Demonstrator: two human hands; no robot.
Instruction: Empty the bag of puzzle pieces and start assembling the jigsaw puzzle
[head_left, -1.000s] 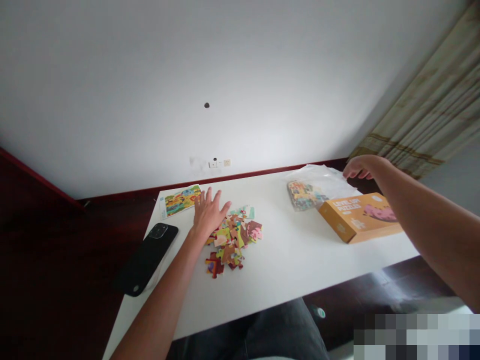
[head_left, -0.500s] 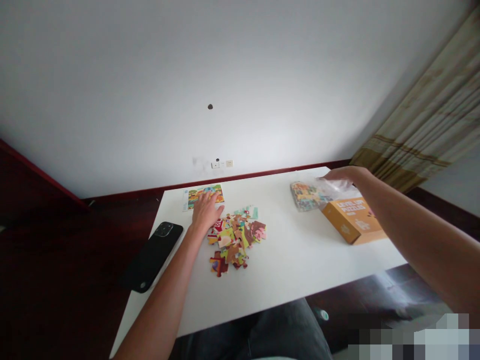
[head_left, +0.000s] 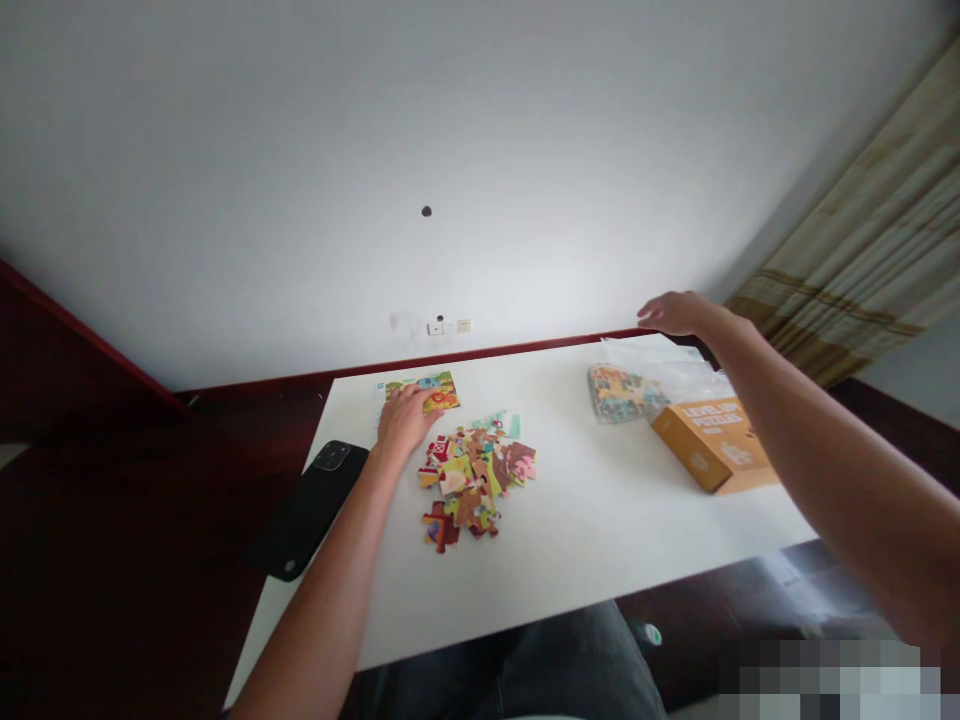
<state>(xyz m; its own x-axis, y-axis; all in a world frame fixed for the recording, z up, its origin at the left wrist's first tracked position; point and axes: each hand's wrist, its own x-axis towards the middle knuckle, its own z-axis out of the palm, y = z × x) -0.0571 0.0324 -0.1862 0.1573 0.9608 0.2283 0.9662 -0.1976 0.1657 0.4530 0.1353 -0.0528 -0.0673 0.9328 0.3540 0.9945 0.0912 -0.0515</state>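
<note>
My left hand (head_left: 407, 418) rests on a small colourful picture card (head_left: 444, 390) near the far left of the table. Its thumb is apart from the fingers, and the hand hides part of the card. Just to its right lies a loose heap of jigsaw puzzle pieces (head_left: 472, 480). My right hand (head_left: 675, 314) is raised over the far right edge of the table, fingers stretched out and holding nothing. Below it lies a clear plastic bag (head_left: 626, 392) with puzzle pieces inside. An orange puzzle box (head_left: 712, 440) stands beside the bag, partly behind my right forearm.
A black phone (head_left: 311, 510) lies at the left edge of the white table (head_left: 570, 530). Behind the table is a wall (head_left: 525, 200) with sockets (head_left: 450, 327). A patterned curtain (head_left: 847, 250) hangs at the right. My legs are under the near edge.
My right hand has let go of the plastic bag's upper part and risen above it. My left hand has stayed on the card, its fingers drawn back slightly so more of the card shows.
</note>
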